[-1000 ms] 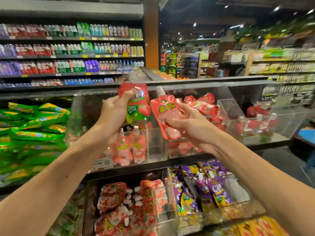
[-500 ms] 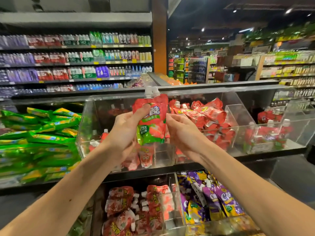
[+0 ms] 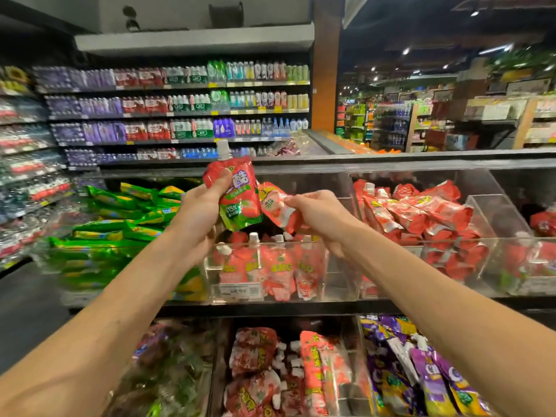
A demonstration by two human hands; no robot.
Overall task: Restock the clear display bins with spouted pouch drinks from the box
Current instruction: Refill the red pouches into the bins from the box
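Head view: you stand facing tiered clear bins, both arms reaching to about 12 o'clock.
Display bins: the centre bin (image 3: 323, 284) sits straight ahead at 12 o'clock, a row of pink pouches (image 3: 278, 267) upright against its front wall; the bin at 2 o'clock (image 3: 484, 251) is heaped with red pouches.
Green packs (image 3: 120, 224): stacked at 9 o'clock, not part of your job.
Lower bins (image 3: 358, 371): at 6 o'clock, red and purple pouches lying loose.
Left hand (image 3: 197, 218): clenched around the green-bottomed pouch (image 3: 239, 197), spout up, held above the centre bin.
Right hand (image 3: 319, 213): pinching the pink pouch (image 3: 278, 207), tilted, touching the other pouch's edge.
Box: not in view.
Risk, mixing: your two pouches look like different flavours; dropping both in the centre bin could misplace one.
Risk, slipping: your right-hand pinch catches only a corner, so the glossy film may slide out and fall to the lower bins.
Risk, toppling: pushing a pouch down hard could knock the upright row flat.
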